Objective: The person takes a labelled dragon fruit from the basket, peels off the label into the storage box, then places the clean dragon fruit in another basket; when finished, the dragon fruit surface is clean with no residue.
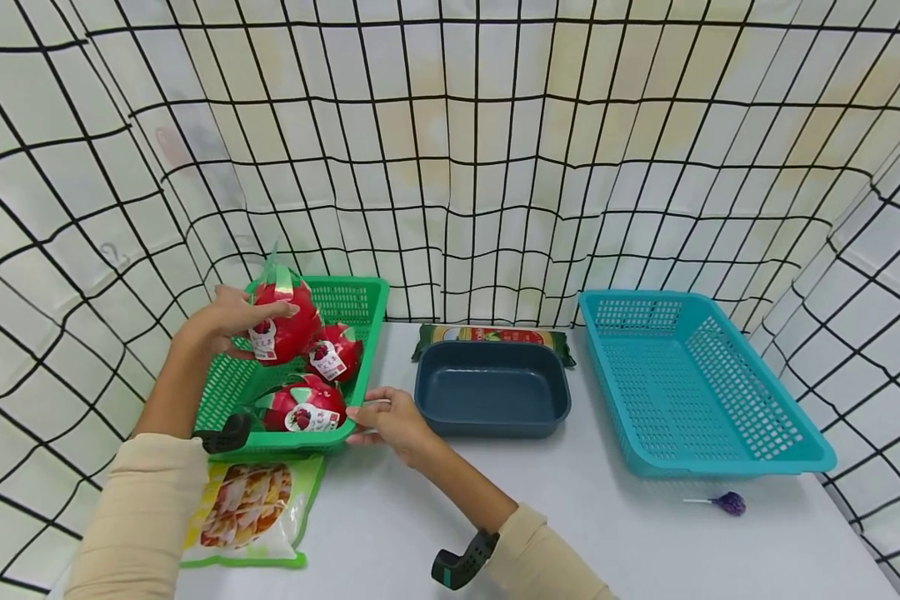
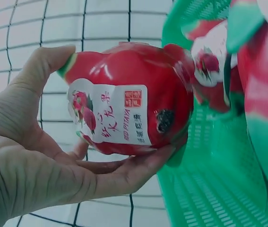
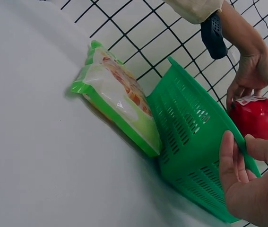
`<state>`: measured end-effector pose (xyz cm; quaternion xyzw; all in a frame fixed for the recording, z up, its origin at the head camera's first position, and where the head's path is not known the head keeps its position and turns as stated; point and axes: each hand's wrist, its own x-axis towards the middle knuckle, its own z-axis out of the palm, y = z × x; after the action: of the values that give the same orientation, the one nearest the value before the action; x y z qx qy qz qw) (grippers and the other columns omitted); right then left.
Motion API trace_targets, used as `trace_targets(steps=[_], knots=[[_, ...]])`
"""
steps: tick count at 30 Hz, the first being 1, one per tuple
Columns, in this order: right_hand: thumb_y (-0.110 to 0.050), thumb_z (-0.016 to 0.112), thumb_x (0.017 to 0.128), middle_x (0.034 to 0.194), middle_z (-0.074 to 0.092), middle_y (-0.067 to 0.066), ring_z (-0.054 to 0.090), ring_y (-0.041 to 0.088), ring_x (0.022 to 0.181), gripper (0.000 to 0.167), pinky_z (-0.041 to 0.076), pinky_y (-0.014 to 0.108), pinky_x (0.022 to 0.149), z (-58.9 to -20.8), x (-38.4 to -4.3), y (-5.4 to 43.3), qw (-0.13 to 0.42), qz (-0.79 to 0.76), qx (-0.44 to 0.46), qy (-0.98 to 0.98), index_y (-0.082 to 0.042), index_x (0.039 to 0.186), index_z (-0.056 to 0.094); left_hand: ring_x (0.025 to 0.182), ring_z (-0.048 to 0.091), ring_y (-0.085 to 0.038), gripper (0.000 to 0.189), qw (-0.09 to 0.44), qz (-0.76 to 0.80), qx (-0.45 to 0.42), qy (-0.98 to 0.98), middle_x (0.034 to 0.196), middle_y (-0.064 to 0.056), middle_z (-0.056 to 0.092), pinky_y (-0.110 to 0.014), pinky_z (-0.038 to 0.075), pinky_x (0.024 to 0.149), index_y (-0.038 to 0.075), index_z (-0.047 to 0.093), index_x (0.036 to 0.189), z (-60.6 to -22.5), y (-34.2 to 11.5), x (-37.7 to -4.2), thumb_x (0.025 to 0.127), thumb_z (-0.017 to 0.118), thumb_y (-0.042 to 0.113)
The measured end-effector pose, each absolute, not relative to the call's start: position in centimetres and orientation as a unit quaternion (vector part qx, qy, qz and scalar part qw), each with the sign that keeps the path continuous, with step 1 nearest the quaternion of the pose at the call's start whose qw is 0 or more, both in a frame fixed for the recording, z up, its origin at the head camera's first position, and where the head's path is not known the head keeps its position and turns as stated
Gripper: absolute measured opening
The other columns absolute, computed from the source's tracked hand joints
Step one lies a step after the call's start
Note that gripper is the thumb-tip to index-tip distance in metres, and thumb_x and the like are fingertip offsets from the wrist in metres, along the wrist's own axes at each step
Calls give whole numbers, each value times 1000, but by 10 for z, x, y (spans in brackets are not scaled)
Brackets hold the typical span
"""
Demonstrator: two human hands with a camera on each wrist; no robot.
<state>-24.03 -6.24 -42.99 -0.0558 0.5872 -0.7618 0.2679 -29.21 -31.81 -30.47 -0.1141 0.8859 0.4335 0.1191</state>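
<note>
A red dragon fruit with a white label (image 2: 124, 94) is gripped by my left hand (image 1: 236, 321), its thumb and fingers curled round the sides, above the green basket (image 1: 378, 308). Two more labelled dragon fruits lie inside the basket: one at the right side (image 1: 336, 352) and one at the near side (image 1: 303, 404). My right hand (image 1: 393, 425) pinches the basket's near right rim; in the right wrist view the thumb is over the rim and the fingers (image 3: 228, 156) are on the outer wall.
A yellow-green food bag (image 1: 247, 508) lies before the green basket. A dark blue tub (image 1: 492, 429) stands mid-table with a green-and-red packet (image 1: 495, 335) behind it. At the right are a turquoise basket (image 1: 720, 467) and a purple lollipop (image 1: 730, 502). Black netting (image 1: 495, 183) surrounds the table.
</note>
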Motion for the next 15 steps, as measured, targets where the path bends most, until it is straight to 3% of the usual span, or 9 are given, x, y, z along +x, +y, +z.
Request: trace_targets(steps=[7,12,15], knots=[[-19,61,97,98,66,13,68,13,74,39,60,29,73,-425,-236,-51,266,-744,-61,610,-2,129,47,136,25,-49,106,127,511,-90,845,153,-33,9,-52,57,85,-2,-12,148,-301,-293,-285,92,60,50],[-26,57,99,115,63,24,70,18,84,42,60,35,80,-417,-237,-31,269,-719,-81,636,-3,132,47,136,29,-47,103,133,549,-68,822,156,-29,11,-57,52,92,2,-11,149,-295,-272,-274,93,60,49],[-29,56,99,116,63,24,71,20,89,42,60,34,81,-413,-238,-17,260,-711,-89,647,-5,132,48,137,28,-46,100,136,561,-57,814,156,-27,12,-60,49,95,3,-10,149,-291,-259,-266,93,61,47]])
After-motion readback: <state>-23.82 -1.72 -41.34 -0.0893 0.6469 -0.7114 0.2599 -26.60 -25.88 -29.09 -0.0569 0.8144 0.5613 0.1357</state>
